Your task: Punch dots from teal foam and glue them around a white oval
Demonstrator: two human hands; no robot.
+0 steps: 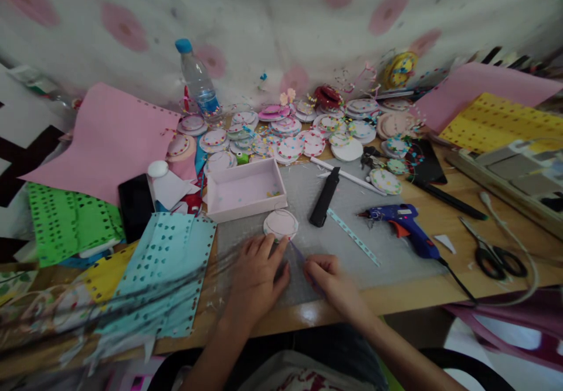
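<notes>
A small white disc [280, 224] with a round outline on it lies on the grey cutting mat [352, 250]. The fingertips of my left hand [258, 271] rest on its near edge, with the fingers stretched out and the thumb apart. My right hand [331, 279] pinches a thin purple stick-like tool [299, 252], whose far end reaches the disc's near right edge. The tool's exact kind is too small to make out. Small coloured dots show along the disc's rim near the fingertips. Behind the disc stands a shallow pale pink box [246, 208] with a few small bits inside.
Right of the hands lie a black cutter [324, 197], a blue glue gun [407, 224] with its cord and black-handled scissors [497, 256]. Several decorated discs [290, 148] crowd the back. Coloured sheets [153, 268], a phone [135, 206] and a water bottle [200, 83] stand or lie leftward.
</notes>
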